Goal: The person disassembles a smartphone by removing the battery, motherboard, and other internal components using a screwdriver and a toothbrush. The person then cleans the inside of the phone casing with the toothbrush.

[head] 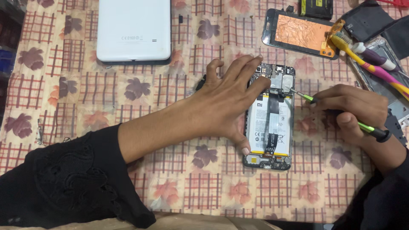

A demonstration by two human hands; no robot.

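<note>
Flat, L hand [223, 100] fingers splayed on opened phone [272, 127]; R hand [353, 108] pinches screwdriver [341, 114], tip prob. touching it.

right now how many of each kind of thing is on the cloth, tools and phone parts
opened phone: 1
white back cover: 1
detached screen: 1
green screwdriver: 1
toothbrushes: 2
total: 6

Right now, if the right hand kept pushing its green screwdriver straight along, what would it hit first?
The right hand points its thin green screwdriver left; the tip seems already at the opened phone's circuit board, with the left hand's fingers just beyond.
</note>
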